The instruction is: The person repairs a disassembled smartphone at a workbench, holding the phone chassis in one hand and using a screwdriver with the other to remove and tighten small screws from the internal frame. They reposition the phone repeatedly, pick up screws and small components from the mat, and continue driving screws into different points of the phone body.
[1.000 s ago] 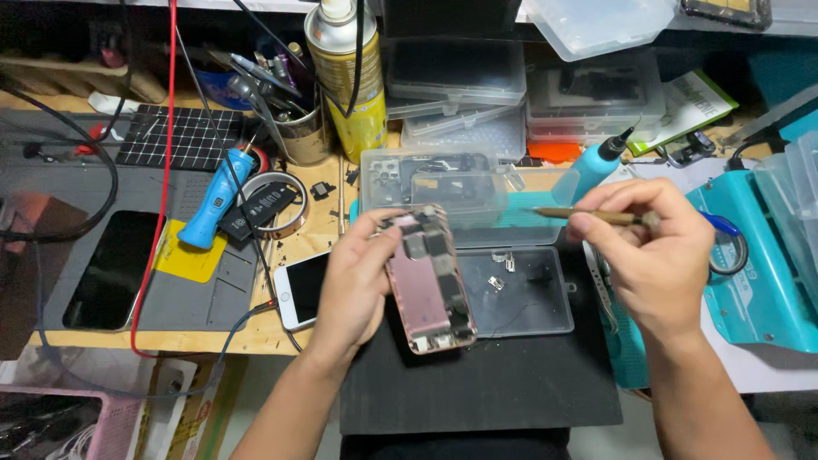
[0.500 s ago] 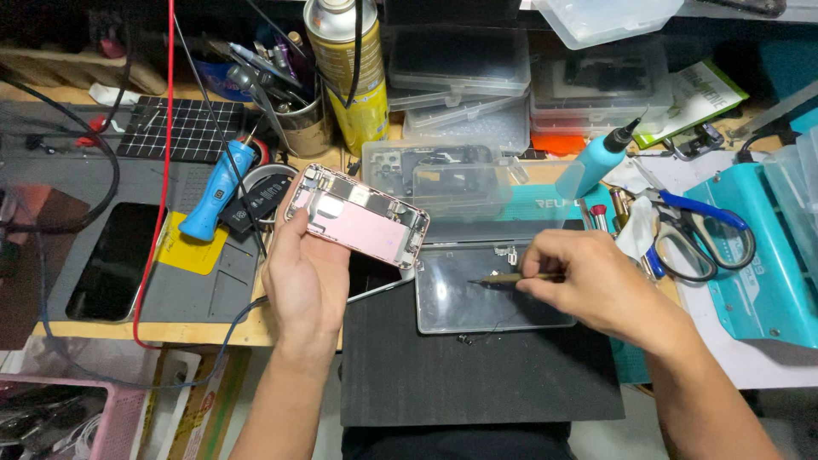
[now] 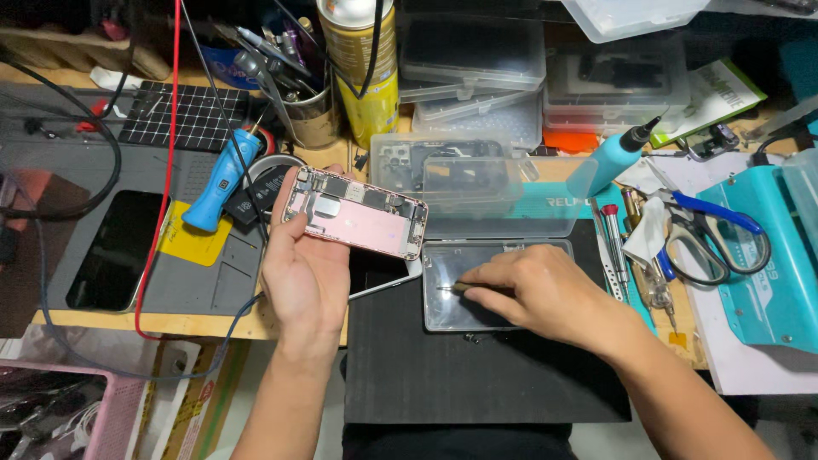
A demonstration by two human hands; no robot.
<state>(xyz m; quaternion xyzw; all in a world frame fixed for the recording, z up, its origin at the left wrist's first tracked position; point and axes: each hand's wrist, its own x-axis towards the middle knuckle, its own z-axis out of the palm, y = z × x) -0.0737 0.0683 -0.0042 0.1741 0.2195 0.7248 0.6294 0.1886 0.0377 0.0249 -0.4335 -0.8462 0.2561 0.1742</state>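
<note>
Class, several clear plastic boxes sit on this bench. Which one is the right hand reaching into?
The shallow open tray on the black mat; the right hand rests over it, while the others are stacked behind.

Light: bright and even, falling from above onto the bench.
Shadows: soft and short; a faint one lies under the right hand [image 3: 545,294] on the clear plastic tray [image 3: 443,315], just below its fingers.
Glare: pale sheen on the tray beside the right fingertips and on the opened phone [image 3: 354,213] above the left hand [image 3: 302,277] fingers.
Focus: sharp at both hands; slight softness along the forearms.
Edges: mild wide-angle bending; the top and lower left corners fall darker.
</note>
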